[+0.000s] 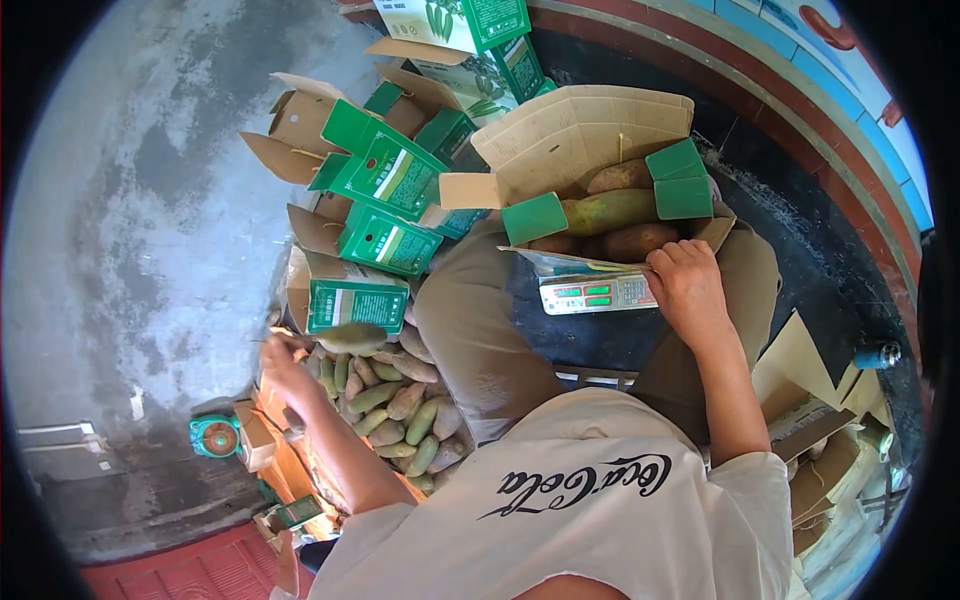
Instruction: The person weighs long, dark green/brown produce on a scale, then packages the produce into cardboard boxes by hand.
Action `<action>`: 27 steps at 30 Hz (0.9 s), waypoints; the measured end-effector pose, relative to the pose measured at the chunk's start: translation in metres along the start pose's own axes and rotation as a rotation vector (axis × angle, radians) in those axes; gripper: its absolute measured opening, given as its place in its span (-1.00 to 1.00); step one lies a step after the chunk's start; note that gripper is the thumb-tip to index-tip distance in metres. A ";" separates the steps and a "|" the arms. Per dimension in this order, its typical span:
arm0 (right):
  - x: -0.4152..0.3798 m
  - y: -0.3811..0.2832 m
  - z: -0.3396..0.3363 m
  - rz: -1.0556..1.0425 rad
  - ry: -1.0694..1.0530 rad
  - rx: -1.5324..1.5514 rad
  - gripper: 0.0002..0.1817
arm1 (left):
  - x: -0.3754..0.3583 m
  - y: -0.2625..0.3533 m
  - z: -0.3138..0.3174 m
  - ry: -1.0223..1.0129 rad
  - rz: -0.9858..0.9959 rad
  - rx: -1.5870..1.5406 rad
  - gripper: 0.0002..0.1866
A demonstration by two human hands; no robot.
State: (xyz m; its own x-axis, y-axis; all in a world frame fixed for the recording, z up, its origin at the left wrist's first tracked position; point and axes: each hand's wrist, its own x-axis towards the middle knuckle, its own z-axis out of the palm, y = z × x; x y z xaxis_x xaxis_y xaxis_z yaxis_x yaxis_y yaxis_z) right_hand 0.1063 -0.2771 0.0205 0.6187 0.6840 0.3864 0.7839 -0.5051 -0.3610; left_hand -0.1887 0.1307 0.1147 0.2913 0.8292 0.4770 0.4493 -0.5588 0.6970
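Observation:
My left hand (287, 368) is closed on the near end of a greenish radish (352, 338), slightly smeared by motion, above a pile of soil-covered radishes (405, 400) beside my left leg. In front of me an open cardboard box (585, 130) with green flaps holds several large, earthy radishes (610, 212). My right hand (688, 285) grips the near edge of that box at its right side, fingers bent over the rim. Below the box edge shows the keypad and green display of a white digital scale (597, 295); whatever part lies under the box is hidden.
Several green-printed cartons (388, 180) with raised flaps stand to the left of the box, and more cartons (455, 25) are stacked behind. A small green round device (215, 437) is on the floor at far left. Torn cardboard (815, 430) and a blue-capped jar (878, 355) lie at right.

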 end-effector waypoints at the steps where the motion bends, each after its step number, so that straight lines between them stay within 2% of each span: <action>1: 0.000 0.000 0.000 -0.001 0.003 -0.007 -0.86 | -0.017 -0.006 0.002 -0.012 0.004 0.231 -0.59; 2: 0.000 0.000 0.000 -0.005 0.004 -0.010 -0.86 | -0.028 -0.017 -0.005 -0.122 -0.155 0.335 -0.58; 3: -0.001 0.000 0.000 -0.008 0.005 -0.015 -0.86 | -0.035 -0.082 -0.016 -0.084 0.034 0.479 -0.58; 4: -0.001 0.000 0.000 -0.010 0.005 -0.017 -0.86 | -0.046 -0.148 -0.024 0.090 0.344 0.543 -0.66; 6: -0.002 0.001 0.001 -0.017 -0.002 -0.021 -0.86 | -0.084 -0.145 -0.036 0.120 -0.261 0.529 -0.63; 8: -0.001 0.001 0.000 -0.024 -0.009 -0.027 -0.86 | -0.110 -0.234 -0.069 0.160 -0.699 0.126 -0.61; 9: 0.000 0.000 -0.001 -0.025 -0.010 -0.034 -0.86 | -0.125 -0.267 -0.081 0.193 -0.822 0.045 -0.62; 11: 0.000 -0.001 -0.001 -0.030 -0.005 -0.037 -0.86 | -0.167 -0.327 -0.106 0.139 -0.961 0.236 -0.65; 13: 0.000 -0.001 0.001 -0.028 0.011 -0.032 -0.86 | -0.213 -0.375 -0.131 -0.133 -1.017 0.631 -0.66; 14: 0.000 -0.002 0.001 -0.028 0.012 -0.037 -0.86 | -0.234 -0.386 -0.139 -0.438 -0.992 0.914 -0.67; 16: -0.001 -0.003 0.000 -0.025 0.013 -0.050 -0.85 | -0.256 -0.384 -0.133 -1.104 -0.751 1.545 -0.62; 19: -0.001 -0.003 0.001 -0.024 0.014 -0.066 -0.85 | -0.270 -0.383 -0.122 -1.052 -0.946 1.504 -0.61; 25: 0.001 -0.006 0.003 -0.010 0.000 -0.099 -0.83 | -0.240 -0.368 -0.070 -0.159 -0.778 0.791 -0.44; 27: 0.001 -0.007 0.005 -0.019 0.020 -0.100 -0.83 | -0.211 -0.326 -0.039 0.077 -0.742 0.576 -0.37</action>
State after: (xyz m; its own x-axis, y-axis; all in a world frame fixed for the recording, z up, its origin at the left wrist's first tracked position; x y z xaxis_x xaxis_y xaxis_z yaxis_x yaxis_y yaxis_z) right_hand 0.1015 -0.2704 0.0194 0.6035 0.6842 0.4095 0.7964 -0.5424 -0.2674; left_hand -0.4293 0.1370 -0.1926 -0.2844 0.9564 0.0662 0.8521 0.2205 0.4746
